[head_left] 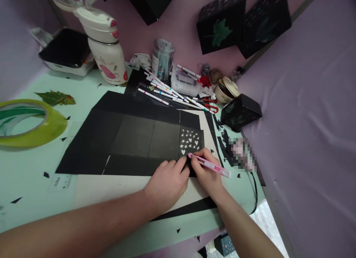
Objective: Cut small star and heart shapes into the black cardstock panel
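We had our R hand (207,178) closed round a pink pen-shaped tool (213,166), its tip end down at the near R part of the folded black card (136,139). Our L hand (168,182) lay palm down, unclenched, fingertips on the card's near edge just beside the R hand; thumb partly hidden. Card lay flat, mid table, partly on a pale sheet (111,189) and partly on the lt. green tabletop (25,221). Star & heart shapes (190,140) showed pale in its R panel, just beyond the tool tip. Past the card we had loose white markers (153,96) in a pile, w/ red-handled scissors (213,109) by their R end. Sm. black box (240,113) stood to the R; tape roll (57,130) far L, w/ a leaf (55,97) just behind it.
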Demonstrator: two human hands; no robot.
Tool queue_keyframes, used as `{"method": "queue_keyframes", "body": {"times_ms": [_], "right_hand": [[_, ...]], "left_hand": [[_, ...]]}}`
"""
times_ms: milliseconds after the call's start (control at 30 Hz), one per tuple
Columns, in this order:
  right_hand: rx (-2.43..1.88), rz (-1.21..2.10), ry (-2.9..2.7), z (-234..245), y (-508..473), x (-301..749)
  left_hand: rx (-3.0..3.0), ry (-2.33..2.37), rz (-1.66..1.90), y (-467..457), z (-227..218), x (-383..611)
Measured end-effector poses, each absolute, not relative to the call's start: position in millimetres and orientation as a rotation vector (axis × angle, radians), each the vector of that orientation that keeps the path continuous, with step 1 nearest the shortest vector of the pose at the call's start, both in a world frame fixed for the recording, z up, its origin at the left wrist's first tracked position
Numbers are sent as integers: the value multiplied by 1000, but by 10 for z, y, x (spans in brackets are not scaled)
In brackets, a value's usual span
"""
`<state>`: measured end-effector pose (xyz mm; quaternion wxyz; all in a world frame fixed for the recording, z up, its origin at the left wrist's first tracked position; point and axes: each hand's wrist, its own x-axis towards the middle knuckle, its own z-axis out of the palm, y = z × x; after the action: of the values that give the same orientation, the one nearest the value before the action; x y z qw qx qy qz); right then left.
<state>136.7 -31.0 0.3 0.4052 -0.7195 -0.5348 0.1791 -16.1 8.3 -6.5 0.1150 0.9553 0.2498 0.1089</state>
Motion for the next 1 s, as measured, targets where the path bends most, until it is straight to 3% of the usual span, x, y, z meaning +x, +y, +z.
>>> {"method": "queue_keyframes", "body": {"times_ms": [333,1000], "right_hand": [[-1878,239,-1406,-138,-342,1219],[-1833,201,-1515,-203,-378,1272]], "left_hand": [[2686,716,449,95,-116,-169],[2697,746,483,81,-147,-164]]}}
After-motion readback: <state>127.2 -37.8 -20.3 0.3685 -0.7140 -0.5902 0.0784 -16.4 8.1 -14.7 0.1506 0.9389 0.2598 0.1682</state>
